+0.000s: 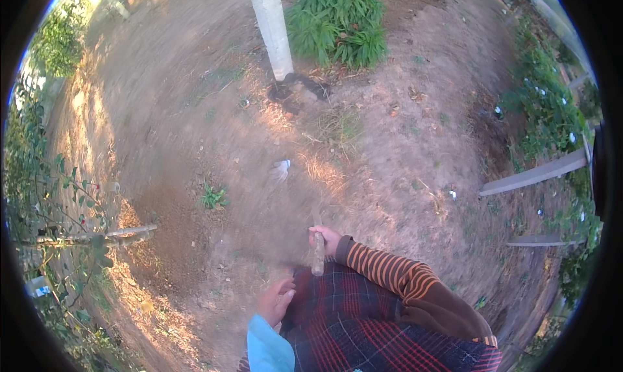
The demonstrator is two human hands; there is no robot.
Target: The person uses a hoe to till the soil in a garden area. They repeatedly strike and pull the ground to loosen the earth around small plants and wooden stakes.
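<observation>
My right hand (327, 240) is closed around a rough wooden handle (318, 260) in front of my dark plaid garment (340, 294). The handle's near end sticks out below my fist; what lies beyond the fist is narrow and blurred, so its kind cannot be told. Near the garment's left edge is my left hand (276, 299), fingers bent and blurred, with no held thing showing. Light blue cloth covers the left forearm, and an orange-striped brown sleeve the right. Ahead on the bare soil lies a whitish object (281, 170), perhaps a glove.
A pale concrete post (272, 31) stands ahead beside a leafy green bush (338, 24). A small green weed (212, 196) grows at front left. Shrubs (44, 192) line the left side. On the right are flowering plants (545, 99) and a leaning-looking grey post (535, 174).
</observation>
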